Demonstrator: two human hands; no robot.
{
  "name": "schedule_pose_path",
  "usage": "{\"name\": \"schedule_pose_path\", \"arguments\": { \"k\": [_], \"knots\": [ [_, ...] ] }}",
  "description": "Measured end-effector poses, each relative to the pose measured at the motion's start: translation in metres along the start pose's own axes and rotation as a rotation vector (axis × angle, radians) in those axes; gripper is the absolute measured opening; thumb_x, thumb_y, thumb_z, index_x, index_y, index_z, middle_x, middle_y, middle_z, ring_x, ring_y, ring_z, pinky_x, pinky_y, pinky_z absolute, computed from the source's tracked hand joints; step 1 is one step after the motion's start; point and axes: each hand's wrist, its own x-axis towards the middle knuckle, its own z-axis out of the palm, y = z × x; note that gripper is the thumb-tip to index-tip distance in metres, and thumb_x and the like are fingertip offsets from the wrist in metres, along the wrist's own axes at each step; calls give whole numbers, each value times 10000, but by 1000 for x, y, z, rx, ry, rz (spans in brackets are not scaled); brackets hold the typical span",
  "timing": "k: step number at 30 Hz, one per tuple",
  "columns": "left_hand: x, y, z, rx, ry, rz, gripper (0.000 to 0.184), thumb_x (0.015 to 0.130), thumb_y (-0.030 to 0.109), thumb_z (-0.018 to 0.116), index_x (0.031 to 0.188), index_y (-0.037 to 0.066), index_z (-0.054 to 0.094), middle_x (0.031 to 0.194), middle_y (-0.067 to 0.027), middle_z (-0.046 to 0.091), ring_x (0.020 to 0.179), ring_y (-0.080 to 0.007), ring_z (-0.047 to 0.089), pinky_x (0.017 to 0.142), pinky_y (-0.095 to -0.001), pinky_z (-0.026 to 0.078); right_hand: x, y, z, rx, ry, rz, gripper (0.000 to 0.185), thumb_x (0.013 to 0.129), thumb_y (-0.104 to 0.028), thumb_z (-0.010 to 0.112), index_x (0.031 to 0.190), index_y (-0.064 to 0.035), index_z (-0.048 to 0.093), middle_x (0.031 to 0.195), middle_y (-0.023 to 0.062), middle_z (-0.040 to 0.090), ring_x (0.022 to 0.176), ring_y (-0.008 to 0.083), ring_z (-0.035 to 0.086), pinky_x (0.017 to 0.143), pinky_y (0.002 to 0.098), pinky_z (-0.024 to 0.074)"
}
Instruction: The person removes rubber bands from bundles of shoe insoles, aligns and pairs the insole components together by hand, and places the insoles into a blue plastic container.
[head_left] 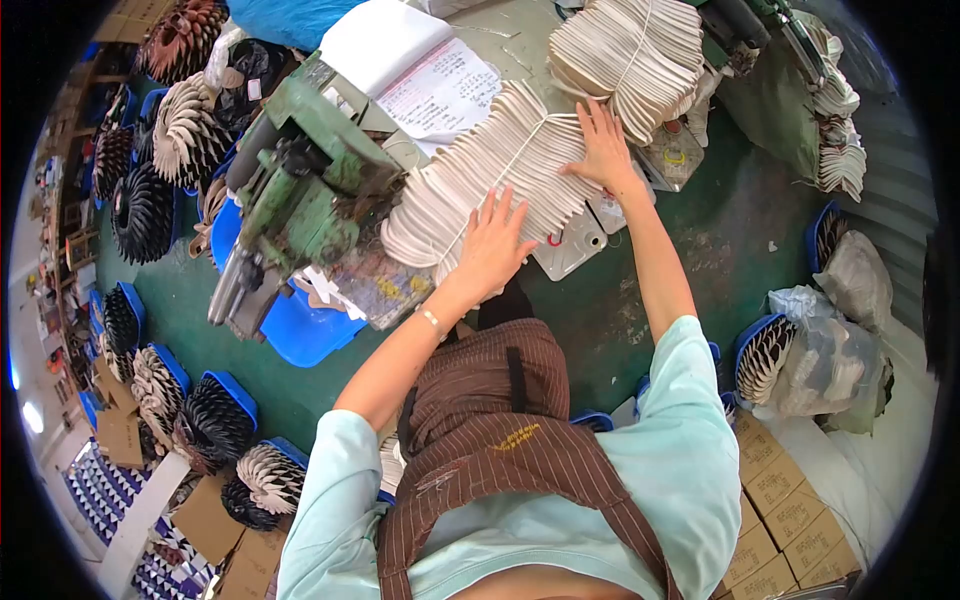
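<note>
A long bundle (500,165) of off-white flat pieces, packed on edge and tied with a white cord, lies on the workbench in front of me. My left hand (490,240) rests on the bundle's near side, fingers stretched out and apart. At its right end, my right hand (605,150) lies with spread fingers beside the cord, close to a second bundle (630,60). That second one is similar, also tied with cord. An open notebook (430,85) with handwritten lines is just behind the first bundle. Whether either palm presses on the pieces, I cannot tell.
A green machine (310,190) stands left of the bundle, above a blue bin (312,325). Another machine (745,25) is at the back right. Blue baskets of fanned shoe pieces (215,415) line the left floor. Cardboard boxes (790,510) and plastic bags (820,365) are at right.
</note>
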Motion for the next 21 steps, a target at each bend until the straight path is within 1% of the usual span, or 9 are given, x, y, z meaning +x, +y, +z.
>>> {"name": "schedule_pose_path", "arguments": {
  "k": [1,3,4,7,8,10,14,18,21],
  "knots": [
    [20,2,9,3,-14,-3,589,867,331,573,1360,87,362,1462,-187,231,1350,-402,198,1052,-518,267,1,3,1,10,-7,7,1150,497,-444,830,1414,-81,241,1461,165,198,1330,372,238,1092,486,221],
    [57,0,30,20,85,51,629,881,391,531,1398,105,315,1490,-148,188,1366,-381,168,1055,-570,218,3,-2,-9,26,-114,27,1165,482,-450,831,1414,-79,239,1450,157,216,1275,372,319,1074,491,252],
    [72,-3,38,17,73,49,629,881,391,531,1398,105,315,1490,-148,188,1366,-381,168,1055,-570,218,0,1,-7,36,-42,-21,1184,466,-447,835,1418,-84,232,1420,154,266,1228,370,367,1048,491,292],
    [93,-8,59,76,112,43,645,886,437,500,1419,139,292,1501,-119,181,1373,-363,160,1069,-578,161,-10,11,6,166,-148,-28,1214,449,-450,840,1423,-86,214,1400,150,299,1227,373,367,1027,494,320],
    [95,-13,61,108,140,58,649,882,461,489,1419,151,298,1500,-108,189,1376,-340,164,1070,-583,141,-11,15,13,261,-104,-44,1226,451,-463,836,1436,-120,193,1393,148,317,1220,372,373,1011,486,345],
    [95,-20,67,147,163,68,648,874,489,480,1425,199,297,1498,-84,208,1377,-305,175,1077,-579,113,-11,29,22,299,-149,-7,1221,460,-470,833,1441,-140,185,1396,146,316,1225,374,369,1011,477,348],
    [96,-18,65,150,151,54,634,872,483,487,1418,213,311,1494,-79,220,1370,-305,190,1075,-576,133,-1,39,27,379,-160,-5,1192,482,-484,823,1446,-193,186,1386,143,333,1235,375,373,1009,459,356],
    [94,-19,66,140,158,55,606,868,464,505,1398,216,349,1478,-76,259,1356,-305,227,1064,-571,175,4,45,28,449,-201,-28,1171,489,-492,817,1441,-192,206,1385,141,336,1234,370,386,1009,464,355],
    [89,-23,67,141,160,68,591,864,448,520,1383,205,376,1472,-83,272,1348,-312,244,1061,-558,196,7,46,27,479,-231,-42,1150,496,-453,829,1435,-168,230,1370,148,360,1230,353,396,1010,423,359]
  ]
}}
